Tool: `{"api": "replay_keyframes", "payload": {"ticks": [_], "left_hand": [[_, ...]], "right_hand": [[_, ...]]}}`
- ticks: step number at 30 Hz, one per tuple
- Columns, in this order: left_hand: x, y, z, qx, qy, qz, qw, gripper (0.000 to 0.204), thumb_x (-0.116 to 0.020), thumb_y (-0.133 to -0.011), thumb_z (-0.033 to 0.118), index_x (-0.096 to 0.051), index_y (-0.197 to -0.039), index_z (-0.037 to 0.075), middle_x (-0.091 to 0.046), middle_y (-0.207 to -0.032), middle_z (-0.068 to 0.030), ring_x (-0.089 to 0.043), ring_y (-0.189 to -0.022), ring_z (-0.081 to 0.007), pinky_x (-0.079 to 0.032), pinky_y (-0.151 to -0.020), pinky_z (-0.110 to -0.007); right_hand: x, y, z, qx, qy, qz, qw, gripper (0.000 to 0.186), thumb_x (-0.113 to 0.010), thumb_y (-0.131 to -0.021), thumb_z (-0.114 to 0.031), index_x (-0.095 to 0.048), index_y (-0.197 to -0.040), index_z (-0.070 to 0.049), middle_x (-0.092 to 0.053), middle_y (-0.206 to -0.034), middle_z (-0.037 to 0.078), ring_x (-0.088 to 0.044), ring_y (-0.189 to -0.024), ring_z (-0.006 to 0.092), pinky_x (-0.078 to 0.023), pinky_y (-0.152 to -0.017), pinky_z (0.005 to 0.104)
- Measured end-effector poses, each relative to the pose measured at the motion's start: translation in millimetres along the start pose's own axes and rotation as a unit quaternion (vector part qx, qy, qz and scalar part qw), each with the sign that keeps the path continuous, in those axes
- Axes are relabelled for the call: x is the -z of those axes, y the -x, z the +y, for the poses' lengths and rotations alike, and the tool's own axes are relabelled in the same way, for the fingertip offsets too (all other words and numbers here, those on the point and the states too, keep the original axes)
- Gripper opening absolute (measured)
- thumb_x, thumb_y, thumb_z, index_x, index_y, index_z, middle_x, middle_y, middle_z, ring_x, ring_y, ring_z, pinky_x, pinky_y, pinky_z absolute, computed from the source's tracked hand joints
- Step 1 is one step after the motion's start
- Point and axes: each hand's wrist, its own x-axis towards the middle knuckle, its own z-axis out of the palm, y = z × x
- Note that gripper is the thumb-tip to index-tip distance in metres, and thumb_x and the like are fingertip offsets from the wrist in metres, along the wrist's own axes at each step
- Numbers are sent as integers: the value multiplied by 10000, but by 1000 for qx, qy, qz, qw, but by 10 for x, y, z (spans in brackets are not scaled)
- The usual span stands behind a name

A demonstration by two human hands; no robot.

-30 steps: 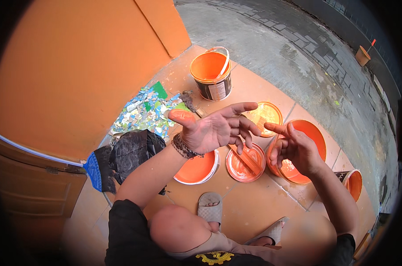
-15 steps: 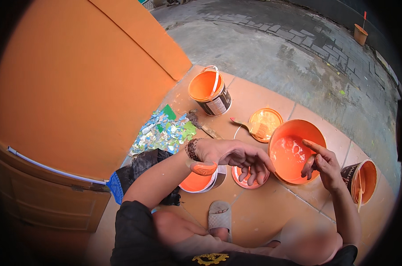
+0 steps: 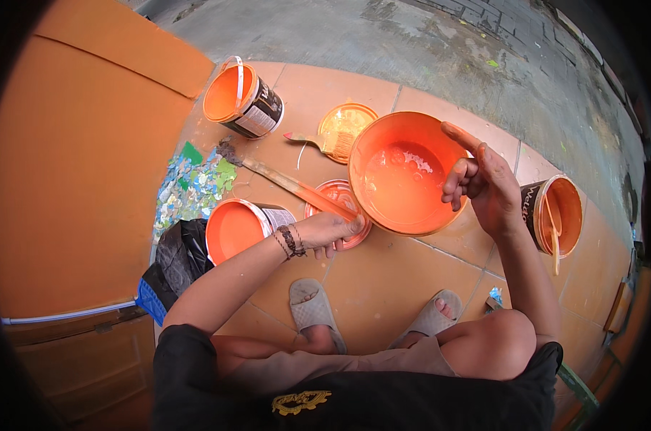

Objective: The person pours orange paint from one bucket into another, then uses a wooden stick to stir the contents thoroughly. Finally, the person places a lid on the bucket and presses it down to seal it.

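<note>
My left hand [image 3: 327, 231] is closed at the orange-stained end of a flat wooden stick [image 3: 286, 183]. The stick slants up leftward to a dark, crusted far end beside loose paint flakes. Orange paint marks my left thumb. My right hand [image 3: 492, 185] is raised at the right rim of a wide orange bucket [image 3: 359, 192], with nothing in it. Its index finger is stretched out, the others are partly bent, and the fingertips are smeared with paint. Bubbly orange liquid paint [image 3: 404, 183] lies in the bucket. Beneath the stick sits a paint-smeared round lid [image 3: 333, 192].
A paintbrush [image 3: 312, 138] rests on a yellow-orange lid [image 3: 348, 118]. Paint pails stand at the far left [image 3: 263, 115], near left [image 3: 233, 233] and right [image 3: 566, 215], the right one holding a stick. Paint flakes [image 3: 189, 183], a black plastic bag [image 3: 185, 251] and a blue dustpan [image 3: 151, 294] lie left.
My left hand has come down from above the lid and closed at the wooden stick's end. My right hand has moved from over the paint to the bucket's right rim. The view has shifted.
</note>
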Motion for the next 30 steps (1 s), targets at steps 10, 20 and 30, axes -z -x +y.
{"api": "replay_keyframes", "payload": {"ticks": [10, 20, 30], "left_hand": [[-133, -422, -217, 32, 2, 121, 992, 810, -520, -778, 742, -564, -827, -65, -606, -738, -149, -618, -498, -161, -500, -378, -269], [-519, -308, -253, -16, 50, 195, 979, 518, -705, -800, 499, -555, -879, 10, -621, -746, -79, -622, -605, -134, -495, -485, -236], [-553, -589, -323, -321, 499, 70, 802, 161, -495, -979, 212, -508, -1056, 71, -584, -1092, -55, -595, -964, -186, -532, -784, -450]], "right_hand": [[-46, -73, 94, -14, 23, -16, 1000, 586, -503, -944, -397, -434, -1353, 17, -632, -717, 87, -645, -666, 161, -473, -523, 235], [269, 22, 131, -121, 61, -62, 989, 745, -261, -949, -613, -389, -1403, -36, -606, -611, 75, -616, -547, 135, -474, -471, 239], [415, 349, 95, -335, 483, -92, 804, 780, -164, -886, -732, -329, -1457, -228, -636, -760, 163, -636, -599, 182, -538, -578, 330]]}}
